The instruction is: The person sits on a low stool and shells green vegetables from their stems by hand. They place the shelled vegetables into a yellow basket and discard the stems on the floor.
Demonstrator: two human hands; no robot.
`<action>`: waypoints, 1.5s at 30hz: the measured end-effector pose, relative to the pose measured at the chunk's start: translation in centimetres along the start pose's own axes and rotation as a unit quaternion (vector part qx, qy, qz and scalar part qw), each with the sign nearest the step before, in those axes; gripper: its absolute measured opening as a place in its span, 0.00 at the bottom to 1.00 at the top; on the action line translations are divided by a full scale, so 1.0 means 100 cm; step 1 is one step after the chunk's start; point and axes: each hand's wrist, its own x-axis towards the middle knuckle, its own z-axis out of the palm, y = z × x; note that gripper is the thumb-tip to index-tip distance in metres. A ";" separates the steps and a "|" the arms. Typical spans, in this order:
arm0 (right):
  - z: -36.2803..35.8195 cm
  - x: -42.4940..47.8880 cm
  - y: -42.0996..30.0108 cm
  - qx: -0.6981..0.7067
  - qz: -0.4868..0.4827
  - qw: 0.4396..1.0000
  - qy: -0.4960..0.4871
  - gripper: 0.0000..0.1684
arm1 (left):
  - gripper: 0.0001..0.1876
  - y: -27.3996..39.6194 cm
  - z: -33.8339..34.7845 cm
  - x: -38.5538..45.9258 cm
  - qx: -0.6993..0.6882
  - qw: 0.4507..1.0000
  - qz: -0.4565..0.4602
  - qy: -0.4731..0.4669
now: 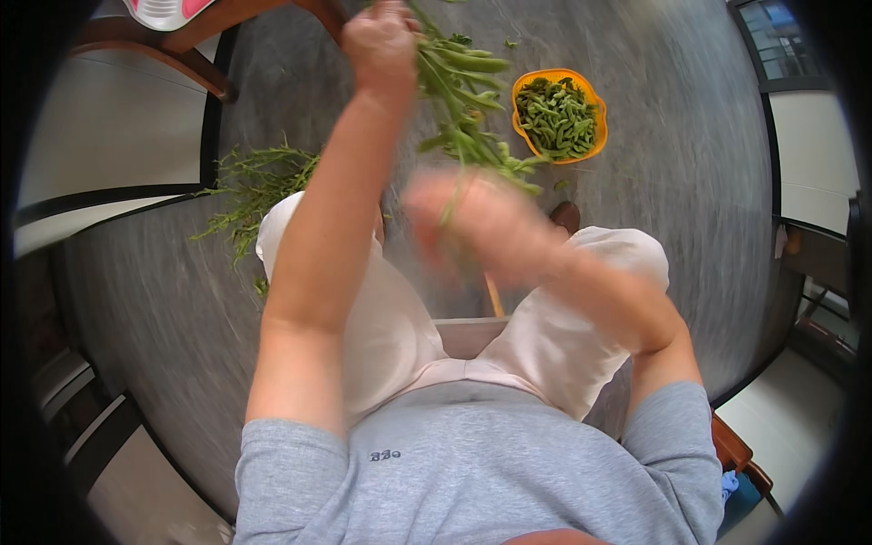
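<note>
My left hand (381, 41), raised at the top of the view, is closed around the stems of a leafy bunch of bean plants (463, 88) with green pods hanging from it. Below it, my right hand (484, 218) is blurred by motion over the gap between my knees. A thin green stem crosses that hand, but the blur hides whether its fingers grip it. An orange plastic basket (601, 126) filled with picked green bean pods (558, 122) stands on the floor beyond my right knee.
A heap of green stalks (259, 180) lies on the grey floor beside my left knee. A wooden chair (184, 41) stands at the upper left. Small leaf scraps (509, 43) lie near the basket. Part of a wooden stool (470, 334) shows between my thighs.
</note>
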 end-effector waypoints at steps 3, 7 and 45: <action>0.012 -0.011 -0.005 -0.023 0.114 0.992 -0.050 0.18 | 0.14 0.022 -0.018 0.017 -0.093 0.995 0.020 -0.027; -0.046 0.002 -0.036 0.103 0.249 0.962 -0.040 0.17 | 0.15 0.030 -0.027 0.006 -0.139 0.988 0.016 -0.064; -0.073 0.045 -0.029 -0.574 0.035 0.818 0.013 0.17 | 0.18 0.000 0.009 -0.047 -0.023 0.972 -0.111 -0.206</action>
